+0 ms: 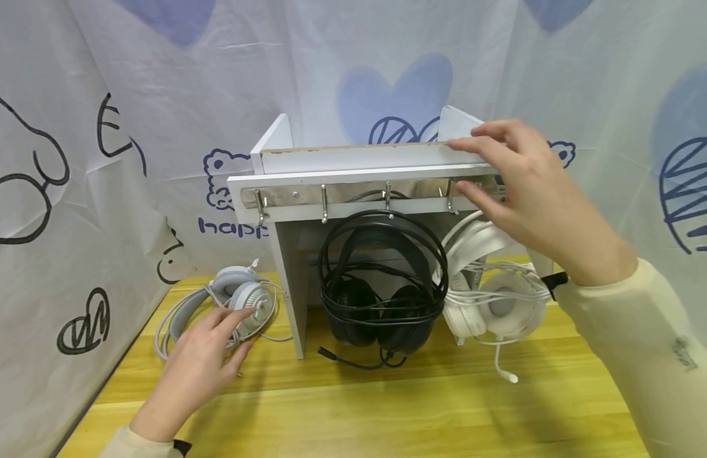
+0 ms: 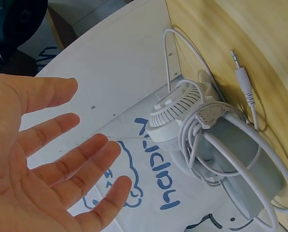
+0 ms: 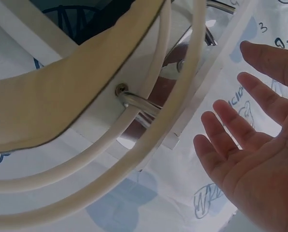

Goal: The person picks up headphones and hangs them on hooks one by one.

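Note:
My left hand [image 1: 201,356] hovers in front of the grey-white headphones [image 1: 253,299], which lie on the table at the left. In the left wrist view, its fingers are spread and hold nothing, apart from the headphones [image 2: 175,113] with their coiled cable and loose plug [image 2: 241,79]. At the rack's right end, my right hand [image 1: 531,191] is raised with extended fingers and an empty palm. White headphones [image 1: 510,305] hang below it; the right wrist view shows their band [image 3: 105,164] over a metal hook [image 3: 139,102]. Black headphones [image 1: 353,312] hang beside them.
A white shelf unit [image 1: 287,280] carries the metal hook rail [image 1: 293,202] across its front; hooks at the left bear nothing. Both hanging headsets have microphone booms pointing downward. Wooden tabletop [image 1: 359,401] extends in front, and a drawn-on white cloth [image 1: 239,76] surrounds the sides and back.

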The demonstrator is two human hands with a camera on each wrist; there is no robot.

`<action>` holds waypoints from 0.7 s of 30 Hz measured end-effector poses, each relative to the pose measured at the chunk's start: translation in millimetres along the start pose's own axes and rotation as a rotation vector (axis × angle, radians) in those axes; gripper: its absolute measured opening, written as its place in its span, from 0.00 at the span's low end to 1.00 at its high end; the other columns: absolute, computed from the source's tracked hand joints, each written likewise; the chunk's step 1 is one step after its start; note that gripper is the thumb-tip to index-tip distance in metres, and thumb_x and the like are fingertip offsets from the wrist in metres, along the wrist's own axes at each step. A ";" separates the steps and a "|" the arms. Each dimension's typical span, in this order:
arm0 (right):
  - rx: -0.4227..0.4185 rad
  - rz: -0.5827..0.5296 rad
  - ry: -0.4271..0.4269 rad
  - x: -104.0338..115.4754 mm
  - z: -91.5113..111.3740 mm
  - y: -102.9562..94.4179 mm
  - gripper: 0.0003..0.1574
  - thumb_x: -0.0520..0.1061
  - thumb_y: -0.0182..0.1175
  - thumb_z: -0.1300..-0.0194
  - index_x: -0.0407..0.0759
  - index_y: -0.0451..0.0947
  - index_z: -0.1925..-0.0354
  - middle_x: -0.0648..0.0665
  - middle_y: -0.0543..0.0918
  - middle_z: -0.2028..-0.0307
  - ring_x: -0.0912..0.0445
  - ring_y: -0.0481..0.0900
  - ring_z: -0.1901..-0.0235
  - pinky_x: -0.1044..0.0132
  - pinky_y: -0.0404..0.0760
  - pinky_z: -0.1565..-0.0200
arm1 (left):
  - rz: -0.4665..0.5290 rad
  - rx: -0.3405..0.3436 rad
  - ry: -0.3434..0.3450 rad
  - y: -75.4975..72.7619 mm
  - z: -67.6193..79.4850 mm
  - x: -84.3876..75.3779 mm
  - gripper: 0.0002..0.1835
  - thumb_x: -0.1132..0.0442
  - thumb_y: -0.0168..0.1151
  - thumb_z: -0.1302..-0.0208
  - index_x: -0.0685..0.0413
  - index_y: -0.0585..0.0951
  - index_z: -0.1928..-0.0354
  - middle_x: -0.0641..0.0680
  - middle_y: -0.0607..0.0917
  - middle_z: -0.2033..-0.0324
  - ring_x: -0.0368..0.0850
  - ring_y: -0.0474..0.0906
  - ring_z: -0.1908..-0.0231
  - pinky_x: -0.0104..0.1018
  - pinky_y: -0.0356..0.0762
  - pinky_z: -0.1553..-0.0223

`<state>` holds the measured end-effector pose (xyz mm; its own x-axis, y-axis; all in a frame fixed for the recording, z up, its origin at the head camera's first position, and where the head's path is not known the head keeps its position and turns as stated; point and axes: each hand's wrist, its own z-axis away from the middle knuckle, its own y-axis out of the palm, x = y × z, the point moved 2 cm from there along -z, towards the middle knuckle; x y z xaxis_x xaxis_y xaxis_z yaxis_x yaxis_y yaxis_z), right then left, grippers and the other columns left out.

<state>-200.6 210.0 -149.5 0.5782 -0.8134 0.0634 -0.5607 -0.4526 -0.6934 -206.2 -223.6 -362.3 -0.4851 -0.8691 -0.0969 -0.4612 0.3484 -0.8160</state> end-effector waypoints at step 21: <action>-0.013 0.131 -0.004 -7.4 -7.9 7.9 0.32 0.36 0.72 0.32 0.40 0.79 0.31 0.26 0.79 0.42 0.33 0.73 0.48 0.39 0.74 0.50 | 0.022 0.044 -0.086 -2.3 4.9 14.0 0.31 0.63 0.79 0.41 0.54 0.83 0.34 0.64 0.87 0.48 0.58 0.86 0.61 0.60 0.87 0.60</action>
<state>-214.1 209.5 -149.8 0.5015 -0.8646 -0.0301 -0.6393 -0.3470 -0.6862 -208.3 -238.4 -364.5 -0.4282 -0.8890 -0.1624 -0.4169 0.3537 -0.8373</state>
